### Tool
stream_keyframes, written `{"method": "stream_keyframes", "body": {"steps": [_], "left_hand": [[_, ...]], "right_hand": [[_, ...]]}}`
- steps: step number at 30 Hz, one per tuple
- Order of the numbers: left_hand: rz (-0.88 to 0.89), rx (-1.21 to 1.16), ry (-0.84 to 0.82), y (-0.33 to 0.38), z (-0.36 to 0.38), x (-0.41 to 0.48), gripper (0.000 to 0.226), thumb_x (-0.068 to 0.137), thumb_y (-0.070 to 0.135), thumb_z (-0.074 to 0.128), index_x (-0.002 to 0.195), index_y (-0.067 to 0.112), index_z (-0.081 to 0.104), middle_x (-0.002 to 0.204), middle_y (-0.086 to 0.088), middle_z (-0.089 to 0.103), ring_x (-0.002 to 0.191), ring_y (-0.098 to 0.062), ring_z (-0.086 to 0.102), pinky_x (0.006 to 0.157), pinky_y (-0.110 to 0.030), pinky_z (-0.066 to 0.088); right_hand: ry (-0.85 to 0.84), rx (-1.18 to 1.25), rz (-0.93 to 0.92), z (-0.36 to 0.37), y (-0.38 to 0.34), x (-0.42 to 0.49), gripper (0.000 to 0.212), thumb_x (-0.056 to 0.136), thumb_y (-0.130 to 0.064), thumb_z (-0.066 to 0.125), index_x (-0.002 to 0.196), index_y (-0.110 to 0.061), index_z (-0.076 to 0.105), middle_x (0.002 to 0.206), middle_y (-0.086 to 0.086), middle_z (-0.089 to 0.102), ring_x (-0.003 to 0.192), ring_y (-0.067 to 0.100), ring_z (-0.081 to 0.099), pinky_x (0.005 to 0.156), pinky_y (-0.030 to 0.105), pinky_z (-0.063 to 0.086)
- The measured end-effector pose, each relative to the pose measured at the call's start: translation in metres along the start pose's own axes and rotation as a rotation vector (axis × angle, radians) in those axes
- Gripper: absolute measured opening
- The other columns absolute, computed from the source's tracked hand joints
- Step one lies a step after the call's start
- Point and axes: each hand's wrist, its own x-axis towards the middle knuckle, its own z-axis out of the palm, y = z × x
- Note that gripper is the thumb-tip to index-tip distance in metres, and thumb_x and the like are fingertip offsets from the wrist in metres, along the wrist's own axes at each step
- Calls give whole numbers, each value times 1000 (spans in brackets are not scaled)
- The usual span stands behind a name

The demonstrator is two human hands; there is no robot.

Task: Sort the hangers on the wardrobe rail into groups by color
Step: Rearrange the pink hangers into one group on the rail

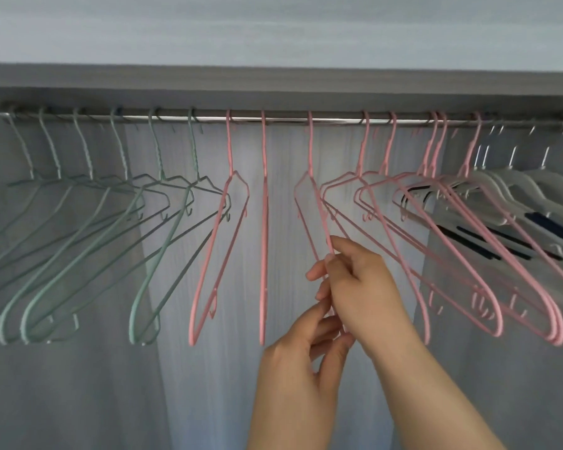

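Nearest the camera, the left hand (306, 349) reaches up from the bottom edge, with its thumb and fingers curled round the lower end of a pink hanger (321, 216). The hands cover that end of the wire. Just above, the right hand (358, 280) pinches the same hanger's sloping wire between thumb and forefinger. The hanger's hook sits on the rail (290, 120), about midway along. To the left hang the green hangers (159, 157), whose outermost frames are cut off by the picture's edge. The other pink hangers (264, 222) hang on either side of the held one. At far right the white hangers (514, 196) overlap, blurred and hard to count.
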Motion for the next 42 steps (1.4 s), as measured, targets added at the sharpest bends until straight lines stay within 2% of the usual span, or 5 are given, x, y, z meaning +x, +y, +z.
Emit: {"method": "stream_keyframes", "body": {"steps": [11,16,25,33,42], "left_hand": [[2,7,70,-12,-10,-3,55,72,0,70,98,47,56,88,37,64,78,15,62,70,3,41],[92,22,87,-18,-10,-6,44,71,18,71,110,36,61,95,35,64,77,13,63,68,3,42],[272,48,37,14,22,-16,46,79,50,50,123,45,40,117,22,48,63,8,56,60,0,43],[-56,101,-258,-6,45,6,35,88,32,47,122,26,51,102,7,70,89,-9,66,85,-26,50],[-11,112,-150,-12,31,-3,45,76,41,36,117,40,55,85,5,73,82,-6,65,73,-19,50]], "right_hand": [[-42,1,-35,13,-6,-2,38,93,-8,33,73,-39,44,70,-7,62,46,-2,53,45,9,44],[-97,-200,-42,8,-13,-16,52,93,-30,42,142,-21,24,127,-4,54,104,6,57,90,24,48],[99,-718,-32,-67,-8,10,59,90,-21,49,143,-10,23,145,13,35,132,28,35,105,32,30],[26,0,86,-33,18,17,20,96,-11,33,98,-21,50,59,-2,51,38,3,38,41,15,32],[30,7,23,-10,14,22,18,96,-16,34,105,-22,47,61,-7,42,48,3,36,46,11,28]]}}
